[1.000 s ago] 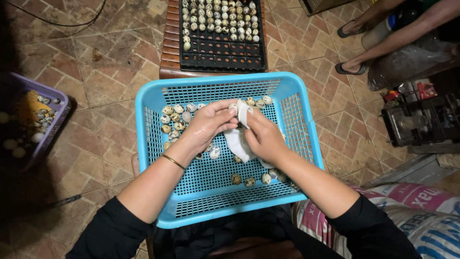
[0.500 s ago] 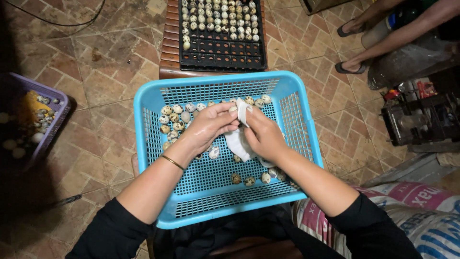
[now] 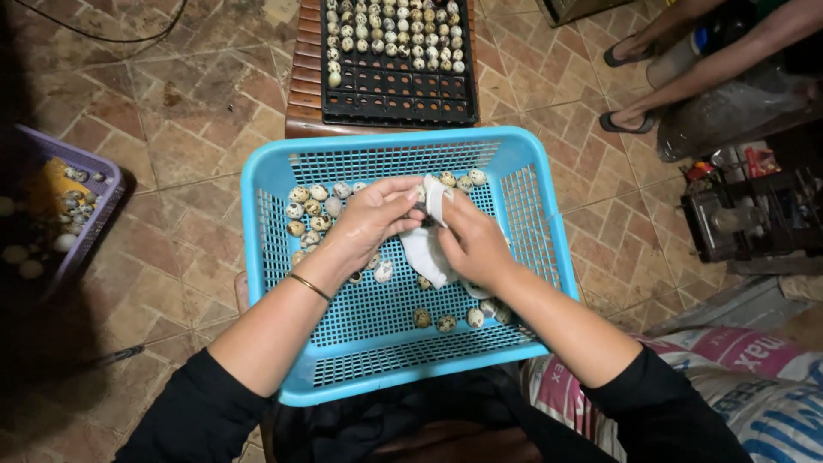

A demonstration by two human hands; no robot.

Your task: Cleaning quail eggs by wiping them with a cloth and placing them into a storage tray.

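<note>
At frame centre, over the blue basket [image 3: 525,199], both hands meet on one small egg, mostly hidden between the fingers. The left hand [image 3: 370,219] pinches it at the fingertips; the right hand [image 3: 470,240] is closed on a white cloth [image 3: 426,249] pressed against it. The egg's long axis and pointed end cannot be told. The cloth hangs lengthwise toward the lower frame. Wiping is best done with light pressure, turning the egg within the cloth, low over the basket. Loose speckled eggs [image 3: 313,208] lie at the basket's upper left and lower right. A black tray [image 3: 403,86], partly filled, sits at upper centre; a purple basket [image 3: 103,206] at left.
</note>
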